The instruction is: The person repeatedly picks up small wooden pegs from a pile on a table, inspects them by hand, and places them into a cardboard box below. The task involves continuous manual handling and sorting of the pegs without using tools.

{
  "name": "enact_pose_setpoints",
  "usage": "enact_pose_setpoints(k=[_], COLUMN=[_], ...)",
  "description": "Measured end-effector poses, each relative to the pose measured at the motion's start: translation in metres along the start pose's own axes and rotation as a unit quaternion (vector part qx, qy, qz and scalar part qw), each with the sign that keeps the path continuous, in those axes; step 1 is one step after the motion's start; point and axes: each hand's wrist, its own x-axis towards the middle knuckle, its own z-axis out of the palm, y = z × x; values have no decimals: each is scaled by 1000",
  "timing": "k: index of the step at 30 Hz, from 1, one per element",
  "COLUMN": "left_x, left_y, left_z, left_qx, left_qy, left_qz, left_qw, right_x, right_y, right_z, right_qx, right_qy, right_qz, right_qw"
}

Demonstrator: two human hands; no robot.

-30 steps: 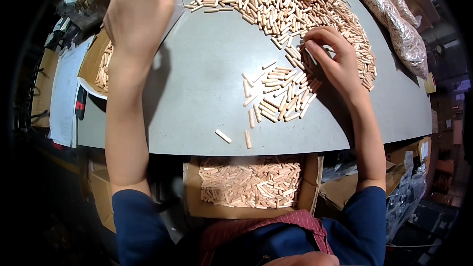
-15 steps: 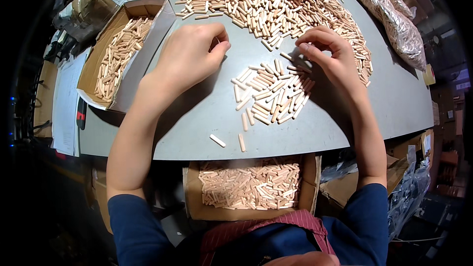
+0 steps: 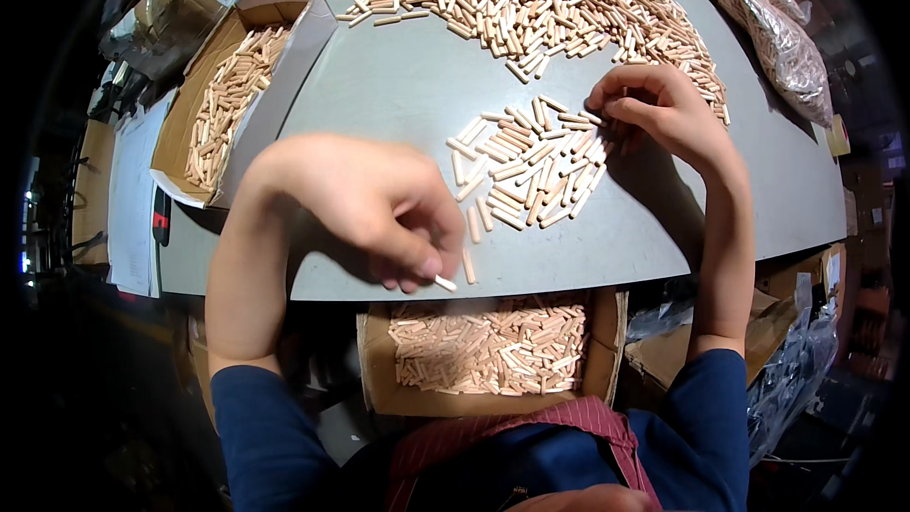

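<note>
Close to the table's near edge, my left hand (image 3: 379,213) pinches a pale wooden dowel (image 3: 445,283) between thumb and fingers. Another dowel (image 3: 468,265) lies just beside it. In the middle of the table spreads a small loose group of dowels (image 3: 531,166). At that group's right side is my right hand (image 3: 654,104), its thumb and fingers curled together by the outermost dowels. What those fingertips hold, if anything, is hidden. Beyond both hands lies a large heap of dowels (image 3: 512,0).
An open cardboard box (image 3: 308,47) of dowels stands at the left. Below the table's near edge sits another dowel-filled box (image 3: 417,404). Bulging clear bags of dowels (image 3: 758,28) rest at the far right. Papers (image 3: 137,199) and a red-and-black tool (image 3: 161,220) lie at the left edge.
My left hand has come down and toward me from beside the group, and now grips a dowel that lay near the edge. My right hand has shifted slightly right and nearer.
</note>
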Motion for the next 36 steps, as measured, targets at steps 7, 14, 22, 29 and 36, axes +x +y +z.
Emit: enact_pose_setpoints(k=[7,14,22,29,36], left_x=[9,13,8,11,9], left_y=[2,-21,-4,0,2], left_z=[5,-23,-12,3,1], left_qx=[-128,-46,-80,-109,-95], left_qy=[208,432,278,96,106], left_qz=[173,100,16,-21,138], left_qw=[954,895,957,989,980], right_x=[-6,-4,-13,-19,-21], right_y=[-5,6,-7,-15,-17], right_z=[5,-17,-11,-1,0], right_qx=[134,33,63,92,73], right_qy=[-115,18,-177,-359,-356], right_qz=[-64,-18,54,43,-134], right_qw=[982,999,981,928,922])
